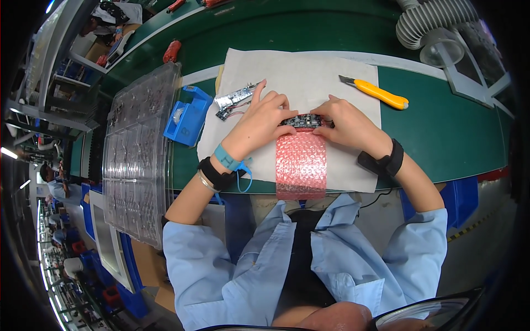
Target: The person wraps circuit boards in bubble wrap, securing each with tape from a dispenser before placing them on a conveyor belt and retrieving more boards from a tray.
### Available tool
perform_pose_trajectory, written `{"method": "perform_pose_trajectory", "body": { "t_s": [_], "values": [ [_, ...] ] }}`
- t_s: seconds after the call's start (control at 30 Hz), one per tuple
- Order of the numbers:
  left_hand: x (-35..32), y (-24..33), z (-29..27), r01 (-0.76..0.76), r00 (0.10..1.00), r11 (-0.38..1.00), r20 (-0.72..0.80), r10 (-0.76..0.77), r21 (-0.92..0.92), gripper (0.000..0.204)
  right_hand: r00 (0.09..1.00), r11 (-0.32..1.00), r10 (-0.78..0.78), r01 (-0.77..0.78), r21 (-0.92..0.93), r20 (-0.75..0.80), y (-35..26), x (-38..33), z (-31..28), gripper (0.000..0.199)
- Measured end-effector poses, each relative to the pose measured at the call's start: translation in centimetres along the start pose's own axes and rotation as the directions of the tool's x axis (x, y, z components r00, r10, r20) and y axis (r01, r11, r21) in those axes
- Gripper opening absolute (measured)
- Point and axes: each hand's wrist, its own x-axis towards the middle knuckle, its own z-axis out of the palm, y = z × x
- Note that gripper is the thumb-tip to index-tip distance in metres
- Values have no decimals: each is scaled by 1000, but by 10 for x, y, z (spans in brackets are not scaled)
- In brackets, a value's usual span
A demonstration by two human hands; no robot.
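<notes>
A small dark circuit board (pixel 301 121) lies across the far end of a pink bubble wrap strip (pixel 301 164). My left hand (pixel 264 117) pinches the board's left end between thumb and fingers. At its right end, my right hand (pixel 349 122) closes on the board in the same way, with thumb and fingertips at its edge. The strip runs toward me and hangs over the table's front edge. Underneath is a white cloth (pixel 353 160). Next to my left hand rests a silver-wrapped part (pixel 236 97), with another small board (pixel 223 114) and thin wires beside it.
A yellow utility knife (pixel 381 94) lies at the right of the cloth, blade exposed. To the left stand a blue tape dispenser (pixel 187 117) and clear plastic trays (pixel 138 149). A red bundle (pixel 171 51) sits farther back. A grey flexible duct (pixel 433 23) hangs at the far right.
</notes>
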Motion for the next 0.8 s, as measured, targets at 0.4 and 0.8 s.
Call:
{"method": "perform_pose_trajectory", "body": {
  "t_s": [0.4,0.8],
  "values": [
    [-10,2,11,10,998,999,-62,-8,35,34,998,1000,19,-19,-1,64,1,2,-6,32],
    [-5,-3,7,62,998,995,-7,-62,-76,22,974,971,163,-187,151,160,8,17,-9,32]
  ]
}}
